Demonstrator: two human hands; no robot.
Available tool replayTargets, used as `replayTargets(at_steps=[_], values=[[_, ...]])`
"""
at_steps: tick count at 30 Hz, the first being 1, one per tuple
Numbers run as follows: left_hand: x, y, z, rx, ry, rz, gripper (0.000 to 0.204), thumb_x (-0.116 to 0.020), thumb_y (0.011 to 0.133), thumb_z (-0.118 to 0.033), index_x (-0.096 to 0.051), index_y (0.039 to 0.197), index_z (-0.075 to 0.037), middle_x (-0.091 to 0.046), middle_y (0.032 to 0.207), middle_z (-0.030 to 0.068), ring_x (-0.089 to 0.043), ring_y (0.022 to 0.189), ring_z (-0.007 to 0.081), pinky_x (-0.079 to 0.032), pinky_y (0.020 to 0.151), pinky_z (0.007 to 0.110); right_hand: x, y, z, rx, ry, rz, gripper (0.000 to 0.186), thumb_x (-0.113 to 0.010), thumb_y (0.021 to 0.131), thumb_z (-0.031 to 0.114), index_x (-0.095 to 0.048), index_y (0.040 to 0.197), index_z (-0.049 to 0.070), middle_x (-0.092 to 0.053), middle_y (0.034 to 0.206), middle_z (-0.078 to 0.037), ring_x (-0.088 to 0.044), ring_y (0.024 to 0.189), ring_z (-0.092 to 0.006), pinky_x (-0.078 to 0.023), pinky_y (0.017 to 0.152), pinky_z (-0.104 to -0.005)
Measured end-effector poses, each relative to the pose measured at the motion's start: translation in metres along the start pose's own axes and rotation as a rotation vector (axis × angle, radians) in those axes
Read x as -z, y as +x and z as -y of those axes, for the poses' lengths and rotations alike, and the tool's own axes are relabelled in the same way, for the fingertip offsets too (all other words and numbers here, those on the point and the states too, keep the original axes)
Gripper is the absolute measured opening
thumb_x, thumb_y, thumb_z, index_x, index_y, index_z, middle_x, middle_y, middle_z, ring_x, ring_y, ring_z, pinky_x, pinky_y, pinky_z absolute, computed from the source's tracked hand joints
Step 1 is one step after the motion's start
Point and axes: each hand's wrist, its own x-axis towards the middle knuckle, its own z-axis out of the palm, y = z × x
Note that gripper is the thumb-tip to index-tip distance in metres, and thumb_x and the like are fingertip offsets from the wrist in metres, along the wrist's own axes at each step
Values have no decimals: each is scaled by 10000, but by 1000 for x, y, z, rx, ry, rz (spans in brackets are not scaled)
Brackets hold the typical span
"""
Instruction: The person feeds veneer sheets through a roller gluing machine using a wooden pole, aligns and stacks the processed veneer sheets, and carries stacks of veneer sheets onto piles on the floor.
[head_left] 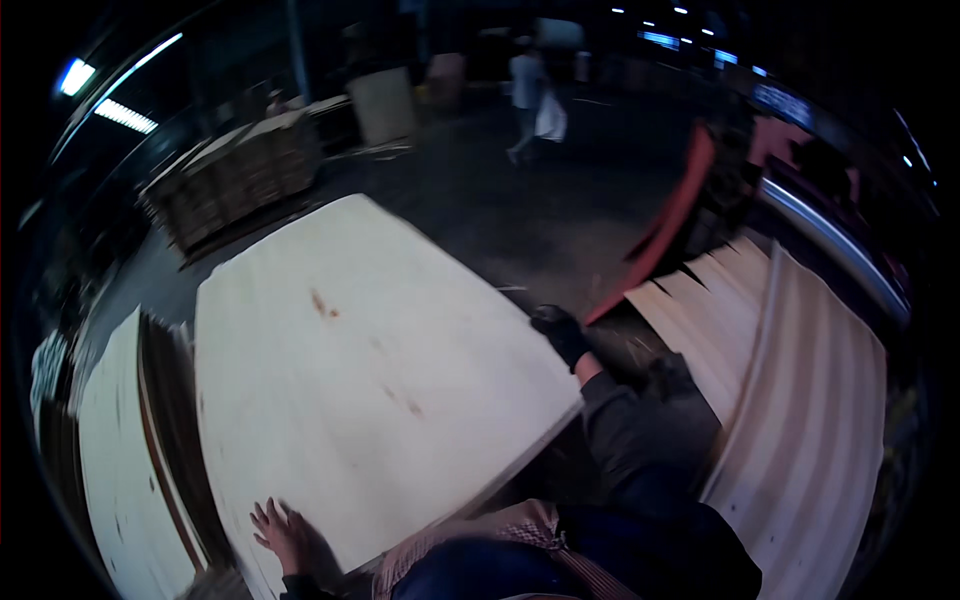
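The bare left hand [280, 535] lies flat with fingers spread on the near corner of a large pale plywood sheet with a few reddish knots [370, 380], pressing on it rather than gripping. The right hand [560, 330], in a dark glove, sits at the sheet's right edge with its fingers curled over that edge (how tightly they grasp cannot be told through the blur). The sheet spans the middle of the view, tilted, its far corner toward the dark concrete floor [520, 220]. To its left stand further pale boards on edge [120, 470]; to the right lies a stack of thin, wavy pale veneer sheets [800, 420] beside a red metal frame [670, 220]. Farther back are a pile of stacked wooden boards [240, 180] and a person in light clothes [530, 95].
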Motion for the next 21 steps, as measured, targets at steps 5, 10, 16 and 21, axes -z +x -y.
replayTargets(at_steps=[5, 10, 16, 21], values=[[-9, -38, -106, -409, -90, -7, 523, -556, 800, -136, -385, 1293, -109, -262, 1415, 138, -161, 1331, 342, -106, 1022, 590, 57, -149, 57, -185, 1107, 204, 354, -483, 887, 209, -493, 1194, 32, -593, 1052, -80, -568, 931, -155, -440, 750, -263], [-34, -143, -234, -1086, -369, 141, 549, -598, 773, -97, -392, 1281, -70, -316, 1381, 163, -207, 1313, 353, -156, 1039, 502, 132, -322, 109, -129, 1030, 202, 345, -476, 907, 164, -464, 1213, 7, -557, 1086, -85, -539, 978, -143, -437, 836, -277], [-83, -336, -325, -1748, -643, 560, 490, -617, 758, -143, -459, 1211, -40, -418, 1281, 184, -334, 1218, 389, -270, 1002, 453, 190, -532, 119, -452, 1057, -43, 362, -464, 912, 152, -437, 1239, 1, -545, 1155, -118, -553, 1021, -176, -459, 854, -302], [-110, -447, -335, -1734, -403, 843, 545, -629, 749, -207, -445, 1230, -30, -389, 1321, 175, -315, 1251, 352, -256, 1009, 461, 216, -660, 165, -829, 1018, -381, 357, -446, 919, 139, -422, 1236, -23, -560, 1132, -158, -566, 1026, -220, -476, 866, -326]])
